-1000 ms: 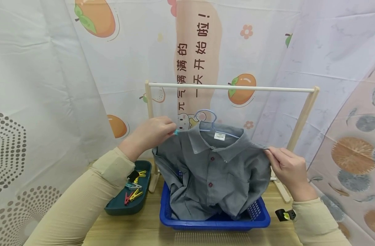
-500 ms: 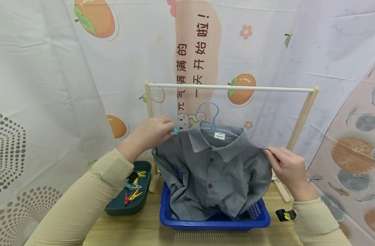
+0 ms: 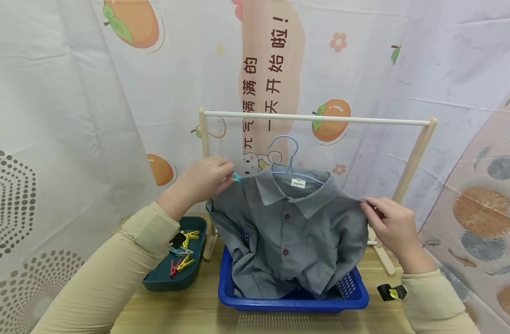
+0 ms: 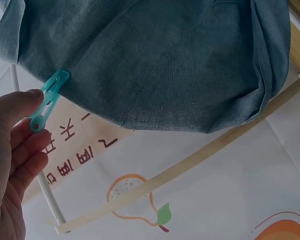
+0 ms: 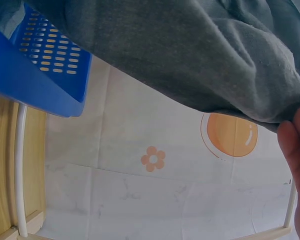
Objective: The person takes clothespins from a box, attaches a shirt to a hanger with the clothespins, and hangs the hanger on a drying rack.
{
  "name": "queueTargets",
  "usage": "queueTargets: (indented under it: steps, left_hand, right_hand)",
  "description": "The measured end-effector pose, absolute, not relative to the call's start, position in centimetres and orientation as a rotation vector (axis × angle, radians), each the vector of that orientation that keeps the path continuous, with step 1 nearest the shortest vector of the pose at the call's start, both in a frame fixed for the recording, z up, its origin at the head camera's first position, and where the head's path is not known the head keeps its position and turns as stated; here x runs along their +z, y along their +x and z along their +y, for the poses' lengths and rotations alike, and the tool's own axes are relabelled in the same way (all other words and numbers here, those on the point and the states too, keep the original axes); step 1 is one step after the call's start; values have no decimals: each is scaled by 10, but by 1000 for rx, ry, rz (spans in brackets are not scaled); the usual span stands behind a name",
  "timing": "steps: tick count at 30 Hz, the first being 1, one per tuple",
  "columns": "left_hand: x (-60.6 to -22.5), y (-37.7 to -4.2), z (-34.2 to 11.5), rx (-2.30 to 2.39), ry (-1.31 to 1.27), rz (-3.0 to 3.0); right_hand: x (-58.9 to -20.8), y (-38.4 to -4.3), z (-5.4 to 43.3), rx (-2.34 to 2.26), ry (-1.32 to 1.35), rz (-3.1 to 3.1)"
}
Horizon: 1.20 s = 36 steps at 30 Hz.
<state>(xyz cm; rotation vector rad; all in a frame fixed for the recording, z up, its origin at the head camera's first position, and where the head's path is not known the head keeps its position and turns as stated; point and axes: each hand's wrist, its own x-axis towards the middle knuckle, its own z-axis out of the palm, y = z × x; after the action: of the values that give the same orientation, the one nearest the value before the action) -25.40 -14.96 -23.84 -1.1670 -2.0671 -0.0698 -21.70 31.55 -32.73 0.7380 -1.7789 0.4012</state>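
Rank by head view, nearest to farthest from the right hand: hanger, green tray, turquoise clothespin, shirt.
1. Shirt: its shoulder is pinched in the right hand.
2. Hanger: mid-view, at the shirt's neck.
3. Turquoise clothespin: opposite shoulder, in the left hand.
4. Green tray: lower left.

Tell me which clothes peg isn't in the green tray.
The turquoise peg, held by the left hand at the shoulder of the grey shirt. The other pegs in view, red, yellow and pale blue, lie in the tray.
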Motion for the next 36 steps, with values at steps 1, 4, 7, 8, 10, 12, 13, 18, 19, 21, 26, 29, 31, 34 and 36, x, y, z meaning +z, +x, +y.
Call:
queueTargets:
  steps: [1, 4, 7, 8, 10, 12, 13, 18, 19, 21, 26, 29, 31, 34, 36]
  left_hand:
    - [-238, -253, -150, -70, -1167, -2071]
    - [-238, -252, -150, -60, -1164, -2085]
    - [-239, -251, -150, -46, -1165, -2089]
    - [-240, -251, -150, -44, -1165, -2090]
    - [-241, -251, -150, -42, -1168, -2089]
    - [-242, -251, -150, -45, -1169, -2090]
    - [-242, -252, -150, -48, -1169, -2092]
    - [-244, -252, -152, -66, -1179, -2088]
    - [-244, -252, -153, -69, -1184, -2084]
    - [-244, -252, -154, -77, -1197, -2070]
    - [-241, -251, -157, -101, -1198, -2047]
    - [-240, -251, -161, -110, -1184, -2048]
    - [-239, -251, -165, -105, -1172, -2050]
    - [-238, -252, -172, -87, -1147, -2055]
    - [-239, -255, -178, -78, -1121, -2059]
  right_hand:
    - [-327, -217, 316, 402, 741, -1784]
    - [-328, -216, 316, 385, 746, -1811]
    - [-330, -214, 316, 348, 748, -1835]
    - [-330, -214, 316, 332, 748, -1839]
    - [-331, -214, 315, 305, 750, -1835]
    - [-332, -214, 314, 285, 755, -1820]
    - [-332, -214, 314, 277, 757, -1810]
    - [-332, -213, 313, 253, 759, -1762]
    - [-332, -213, 313, 250, 753, -1756]
    - [-332, -213, 313, 247, 741, -1746]
    - [-333, -212, 314, 243, 712, -1729]
    - [-334, -212, 315, 243, 706, -1723]
    - [-334, -212, 315, 243, 702, -1718]
    - [-335, -212, 314, 248, 695, -1706]
    - [-336, -212, 313, 249, 686, -1696]
